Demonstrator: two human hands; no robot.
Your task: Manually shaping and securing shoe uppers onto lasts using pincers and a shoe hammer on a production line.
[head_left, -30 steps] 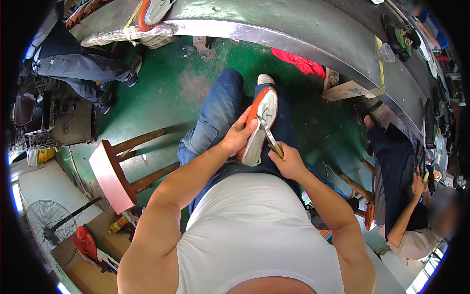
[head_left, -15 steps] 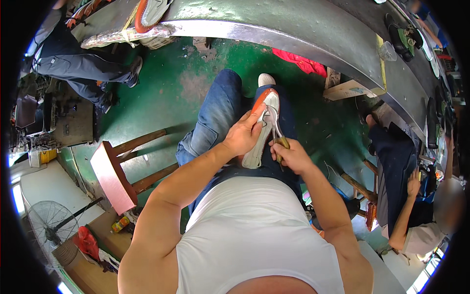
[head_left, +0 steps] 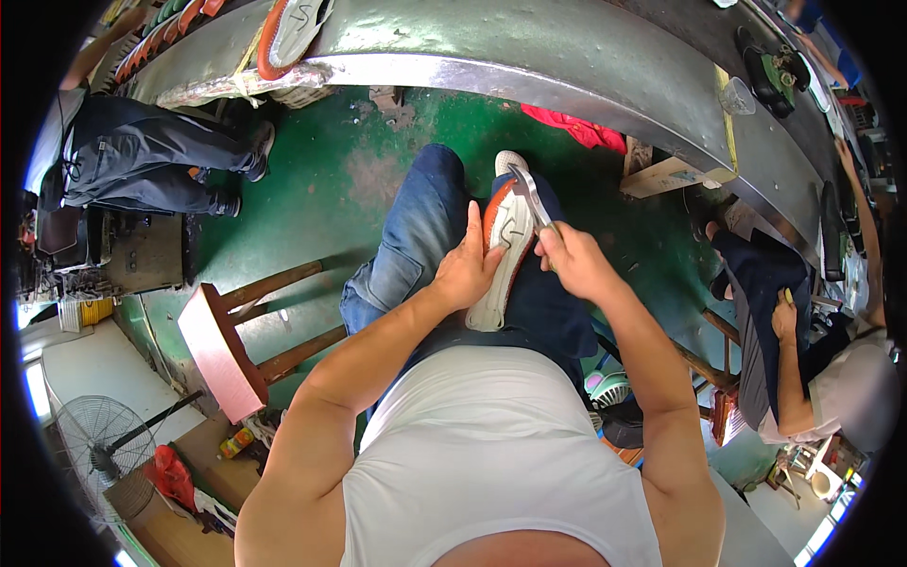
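In the head view, at the centre of the frame, we have the red-and-white shoe [head_left: 511, 230] underside-up over our right thigh [head_left: 557, 326]. Our left hand [head_left: 467, 267] holds its side, index finger stretched out; our right hand [head_left: 574, 262] grips the pincers [head_left: 532, 200], their head at the toe. We judge the work part-done: red wraps the toe rim, the pale underside lies uncovered; what edge remains, we cannot tell.

On jeans lap [head_left: 408, 241]: orange-edged white shoe [head_left: 508, 263]. On grey metal bench [head_left: 529, 42]: similar shoe [head_left: 300, 36], dark shoes [head_left: 770, 80], clear cup [head_left: 736, 96]. On green floor [head_left: 316, 213]: pink-topped wooden stool [head_left: 219, 354].
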